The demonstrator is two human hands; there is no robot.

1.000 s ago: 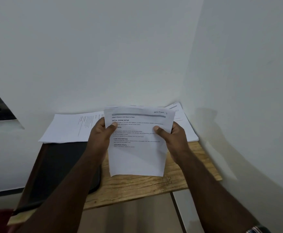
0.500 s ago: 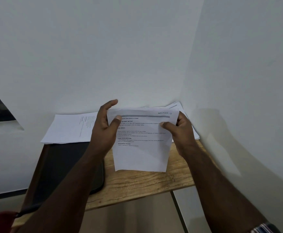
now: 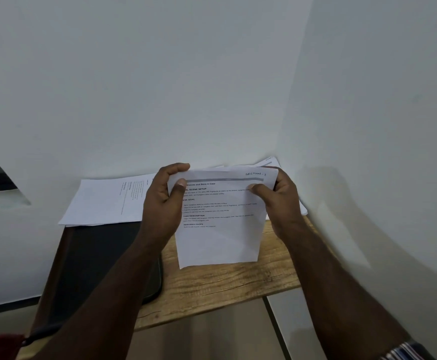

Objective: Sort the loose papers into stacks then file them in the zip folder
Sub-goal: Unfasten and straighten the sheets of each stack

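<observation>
Hands (left [image 3: 161, 201], right [image 3: 279, 203]) pinch printed sheet [image 3: 220, 222] above table [image 3: 225, 284].

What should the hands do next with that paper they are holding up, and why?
Probably lay the held sheet on the pile it belongs to. Left hand and right hand pinch its top corners, handwriting there reads "SECTION", and two piles wait: the left stack and the right stack. Which pile matches, I cannot tell.

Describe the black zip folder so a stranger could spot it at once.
Find the wooden table pushed into the white corner. The zip folder lies flat on its left part, partly under the left forearm and a paper stack. It is the only dark thing among white sheets.
</observation>
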